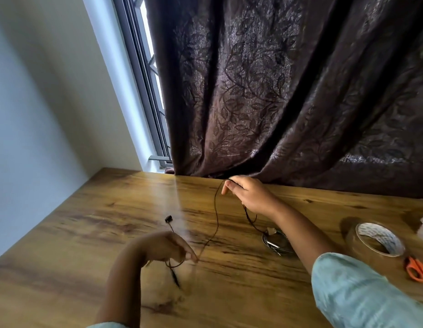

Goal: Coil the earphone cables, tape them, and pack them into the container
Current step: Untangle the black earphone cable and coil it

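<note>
A thin black earphone cable (216, 216) stretches over the wooden table (92, 223) between my two hands. My left hand (168, 247), near the front, pinches the cable near its plug end, and the jack (175, 278) dangles below the fingers. An earbud (168, 219) sticks up behind that hand. My right hand (248, 195), raised near the curtain, holds the cable looped over its fingers, with strands hanging down from the palm. A roll of clear tape (376, 240) lies to the right.
A coiled bundle of cables (274, 242) lies under my right forearm. Orange scissors (417, 269) sit at the right edge beside the tape. A dark patterned curtain (288, 91) hangs along the table's far edge. A wall and a window frame stand to the left.
</note>
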